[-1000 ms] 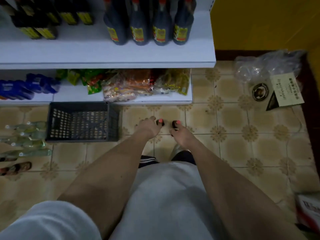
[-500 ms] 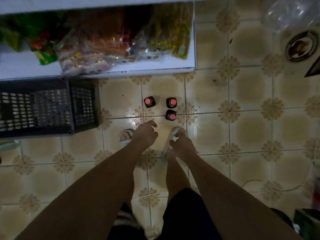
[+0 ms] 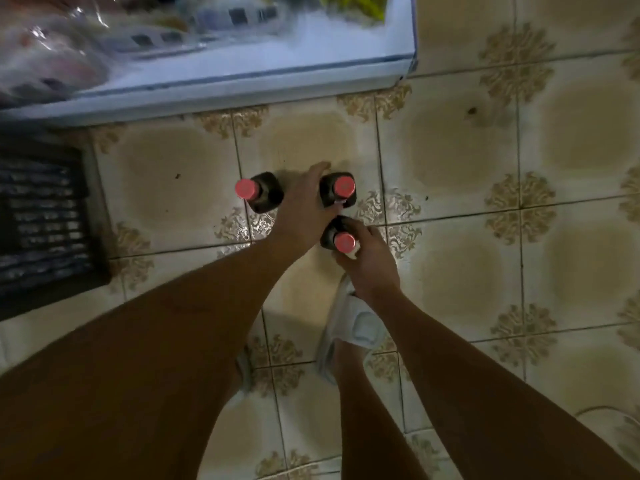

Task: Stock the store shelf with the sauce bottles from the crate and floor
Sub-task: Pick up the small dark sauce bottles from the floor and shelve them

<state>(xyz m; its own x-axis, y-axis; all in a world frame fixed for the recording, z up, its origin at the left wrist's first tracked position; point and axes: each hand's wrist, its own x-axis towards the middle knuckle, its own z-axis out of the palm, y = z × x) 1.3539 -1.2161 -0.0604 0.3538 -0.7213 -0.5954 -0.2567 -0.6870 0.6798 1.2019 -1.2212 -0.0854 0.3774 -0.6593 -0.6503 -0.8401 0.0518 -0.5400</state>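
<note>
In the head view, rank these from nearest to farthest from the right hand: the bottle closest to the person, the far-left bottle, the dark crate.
1. Nearest bottle: the right hand is curled round its neck.
2. Far-left bottle: upright on the floor tiles, beyond the left hand.
3. Dark crate: at the left edge, under the shelf corner.

The packaged goods [image 3: 114, 39] on the bottom shelf [image 3: 242, 81] are smeared by motion blur and cut off by the top edge; their labels cannot be read. The dark crate [image 3: 41, 216] runs off the left edge, and its inside is blurred, so its contents cannot be told. Seen from above, the three sauce bottles show mostly red caps; their labels are hidden. The left hand [image 3: 304, 206] covers part of the far right bottle [image 3: 337, 194]. The right hand [image 3: 367, 261] hides much of the near bottle [image 3: 341, 239]. A pale slipper [image 3: 356, 327] is partly hidden under the right forearm.
</note>
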